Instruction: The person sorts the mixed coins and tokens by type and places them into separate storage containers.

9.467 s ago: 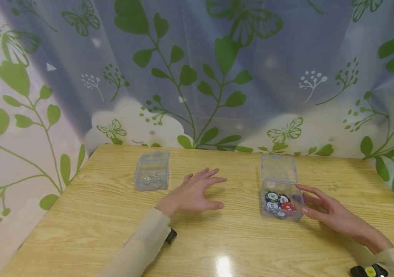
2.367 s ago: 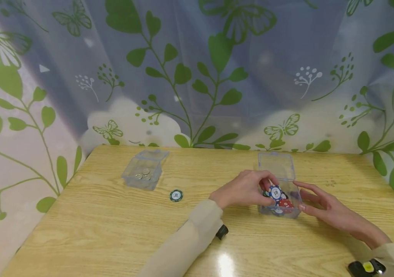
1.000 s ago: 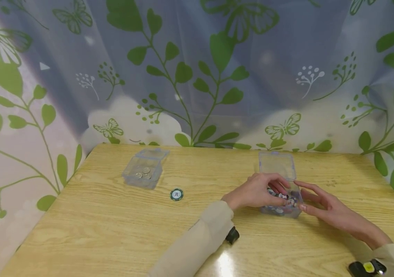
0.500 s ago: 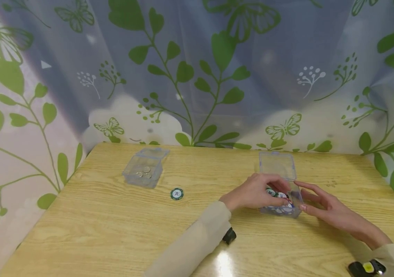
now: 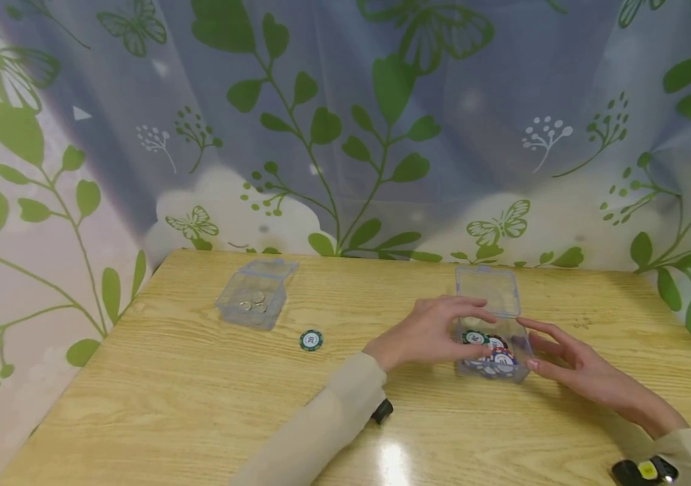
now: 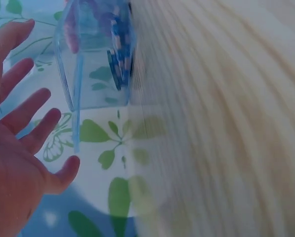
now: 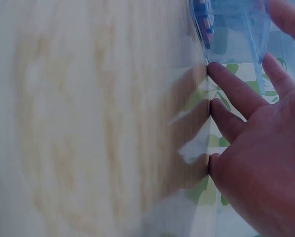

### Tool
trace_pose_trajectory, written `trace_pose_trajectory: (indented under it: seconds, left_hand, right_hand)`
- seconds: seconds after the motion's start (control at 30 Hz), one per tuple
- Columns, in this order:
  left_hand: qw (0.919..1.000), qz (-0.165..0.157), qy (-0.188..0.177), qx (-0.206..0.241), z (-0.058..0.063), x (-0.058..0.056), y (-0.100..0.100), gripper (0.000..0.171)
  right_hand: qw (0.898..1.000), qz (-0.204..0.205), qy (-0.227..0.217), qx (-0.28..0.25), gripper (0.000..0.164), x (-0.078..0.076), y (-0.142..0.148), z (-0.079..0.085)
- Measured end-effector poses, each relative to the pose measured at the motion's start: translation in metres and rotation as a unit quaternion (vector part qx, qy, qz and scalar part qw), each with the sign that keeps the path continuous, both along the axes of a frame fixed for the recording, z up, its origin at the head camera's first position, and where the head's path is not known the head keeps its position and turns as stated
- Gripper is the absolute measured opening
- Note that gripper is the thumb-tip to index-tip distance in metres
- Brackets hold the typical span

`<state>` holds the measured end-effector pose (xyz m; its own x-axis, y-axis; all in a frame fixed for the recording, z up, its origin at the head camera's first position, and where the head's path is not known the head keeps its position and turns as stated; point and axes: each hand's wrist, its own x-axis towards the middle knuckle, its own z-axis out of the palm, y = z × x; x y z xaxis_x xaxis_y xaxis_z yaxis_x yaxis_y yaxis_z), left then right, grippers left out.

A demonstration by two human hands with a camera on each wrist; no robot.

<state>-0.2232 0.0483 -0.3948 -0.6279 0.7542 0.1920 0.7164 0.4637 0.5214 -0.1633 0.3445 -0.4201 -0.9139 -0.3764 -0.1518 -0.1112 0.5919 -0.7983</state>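
Note:
My left hand [image 5: 424, 336] hovers at the left rim of a clear plastic box [image 5: 520, 347], thumb and fingers spread apart, holding nothing. Several poker chips lie inside the box, among them a green one [image 5: 473, 337] and a blue one [image 5: 503, 358]. The hinged lid [image 5: 486, 289] stands up at the back. With extended index finger and thumb, my right hand [image 5: 585, 378] touches the box's right side; its other fingertips rest on the table in the right wrist view. A single green poker chip [image 5: 311, 340] lies flat on the table, left of my left hand.
A second clear plastic box [image 5: 244, 317], lid raised, stands at the back left with several coins [image 5: 258, 298] in it. The wooden table [image 5: 199, 405] ends at a leaf-patterned curtain [image 5: 345, 135]. A black wrist device [image 5: 646, 470] sits at my right sleeve.
My left hand put a green chip on the table, later held a blue chip over the box and let it go inside; now it has drawn back left, fingers spread. The right hand stays put.

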Motion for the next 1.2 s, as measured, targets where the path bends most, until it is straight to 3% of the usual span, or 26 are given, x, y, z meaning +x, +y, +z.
trace_pose_trajectory:
  seconds: [0.17,0.3,0.67,0.83,1.2]
  left_hand:
    - [0.9958,0.016,0.071,-0.056,0.002,0.003,-0.008,0.058]
    - [0.9911,0.026,0.107,-0.075,0.004,0.004,-0.016,0.061]
    - [0.9772,0.059,0.158,-0.129,0.001,0.0,-0.042,0.069]
    - [0.9731,0.072,0.152,-0.157,0.0,-0.001,-0.055,0.075]
    - [0.9708,0.111,0.103,-0.186,-0.005,0.003,-0.079,0.083]
  right_hand:
    - [1.0,0.0,0.0,0.002,0.068,0.0,0.0,0.0]
    - [1.0,-0.003,0.0,0.004,0.068,-0.001,-0.001,-0.001]
    - [1.0,-0.007,0.0,0.011,0.068,-0.001,-0.001,-0.002]
    - [1.0,-0.008,0.002,0.014,0.068,-0.001,-0.001,-0.002]
    - [1.0,-0.008,-0.006,0.009,0.069,-0.001,-0.001,-0.002]
